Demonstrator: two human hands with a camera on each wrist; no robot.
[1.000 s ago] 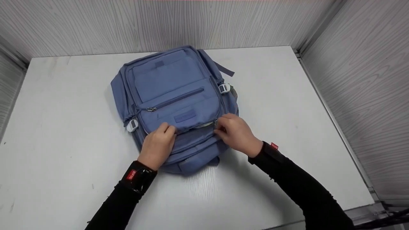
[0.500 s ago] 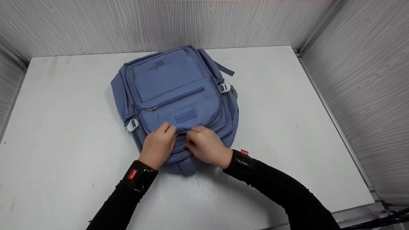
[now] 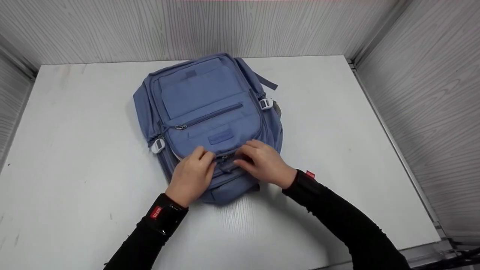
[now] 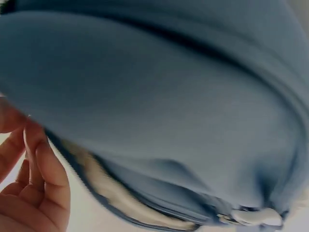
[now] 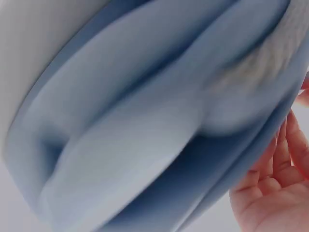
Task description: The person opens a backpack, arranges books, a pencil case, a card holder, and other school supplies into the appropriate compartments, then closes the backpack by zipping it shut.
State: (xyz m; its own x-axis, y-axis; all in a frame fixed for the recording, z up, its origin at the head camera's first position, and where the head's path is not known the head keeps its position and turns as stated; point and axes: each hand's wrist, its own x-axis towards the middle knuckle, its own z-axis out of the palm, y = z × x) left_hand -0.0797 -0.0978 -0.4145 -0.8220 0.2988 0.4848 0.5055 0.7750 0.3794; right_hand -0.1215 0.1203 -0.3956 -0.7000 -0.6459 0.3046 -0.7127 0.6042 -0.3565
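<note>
A blue backpack (image 3: 202, 93) lies front side up on the white table, its top end away from me. My left hand (image 3: 191, 176) pinches the lower edge of its front pocket; in the left wrist view the fingers (image 4: 50, 169) are against that edge, beside a gap showing beige lining (image 4: 116, 191). A metal zipper slider (image 3: 225, 157) sits on the pocket's zipper between both hands. Just right of it, my right hand (image 3: 264, 165) has thumb and fingers apart at the pocket edge. The right wrist view is blurred; the right fingers (image 5: 285, 150) show beside the cloth.
Pale wood-grain panels (image 3: 187, 30) stand behind and at both sides of the white table (image 3: 86, 157). White buckles (image 3: 266, 103) sit on the backpack's sides. A second zipper (image 3: 212, 115) crosses its front, and a loose strap (image 3: 267, 81) lies at upper right.
My right hand moved left along the pocket's zipper to my left hand, then back right, leaving the slider in view. The gap at the pocket's right end has shut. My left hand kept its pinch.
</note>
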